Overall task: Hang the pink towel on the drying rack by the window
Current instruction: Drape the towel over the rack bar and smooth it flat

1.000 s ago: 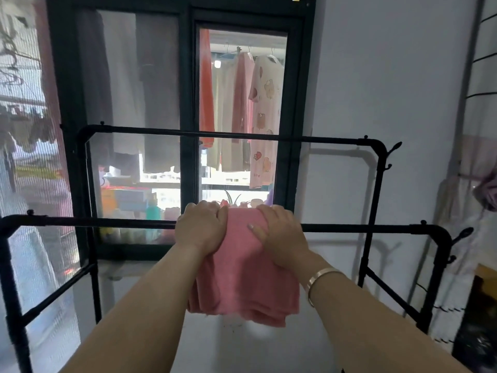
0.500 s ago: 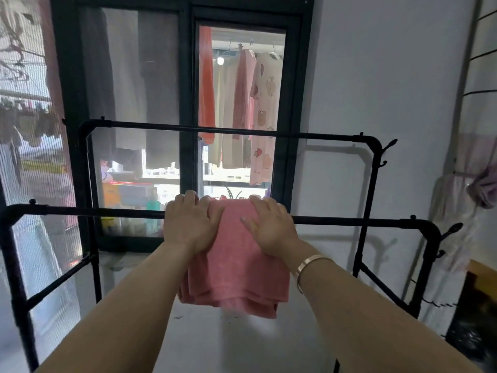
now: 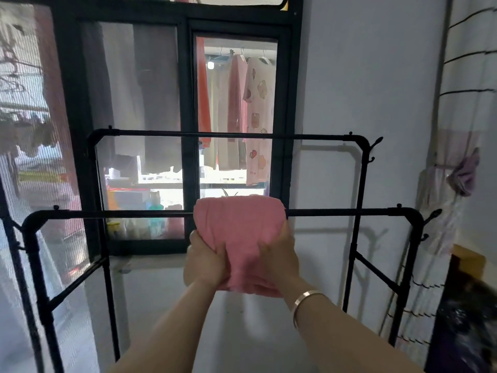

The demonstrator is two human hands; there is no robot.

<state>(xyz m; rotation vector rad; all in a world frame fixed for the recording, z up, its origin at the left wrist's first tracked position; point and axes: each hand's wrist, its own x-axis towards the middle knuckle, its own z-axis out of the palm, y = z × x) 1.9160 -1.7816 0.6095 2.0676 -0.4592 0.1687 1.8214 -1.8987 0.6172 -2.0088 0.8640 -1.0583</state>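
The folded pink towel (image 3: pixel 239 224) is draped over the near top bar of the black drying rack (image 3: pixel 349 212), in front of the dark-framed window (image 3: pixel 188 103). My left hand (image 3: pixel 205 262) grips the towel's hanging front part on its left side. My right hand (image 3: pixel 279 261), with a metal bangle on the wrist, grips the same hanging part on its right side. Both hands sit below the bar, and the towel's lower edge is bunched between them.
A second, higher rack bar (image 3: pixel 228 135) runs behind the near one. Hooks (image 3: pixel 431 215) stick out at the rack's right corners. Clothes hang outside the window. A white wall stands to the right, with a tied curtain (image 3: pixel 457 173) and a dark object (image 3: pixel 468 319) at far right.
My hands have slid from the top of the towel on the bar down its front, and now clutch its hanging lower part. The view has tilted, so the rack appears lower.
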